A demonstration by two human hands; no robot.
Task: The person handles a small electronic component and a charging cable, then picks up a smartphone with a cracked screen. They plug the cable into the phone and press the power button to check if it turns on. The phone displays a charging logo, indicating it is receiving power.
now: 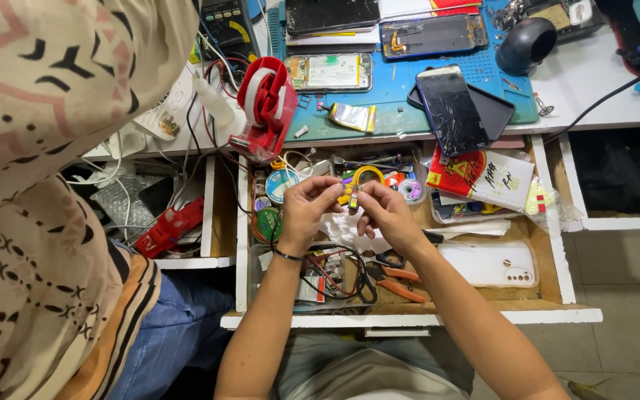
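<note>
My left hand [307,210] and my right hand [387,213] meet over an open wooden drawer [550,274]. Together their fingertips pinch a small yellowish part [353,196], with a yellow loop [367,175] arching just above it. A dark band circles my left wrist. Beneath my hands lie white tissue, tangled red and black wires [335,275] and orange-handled pliers [398,281].
A red tape dispenser [268,104] stands at the desk edge. On the blue mat [401,81] lie a cracked phone [451,110] and several opened phones. A clear phone case [492,264] rests in the drawer. Another person in a patterned top [46,185] sits close on the left.
</note>
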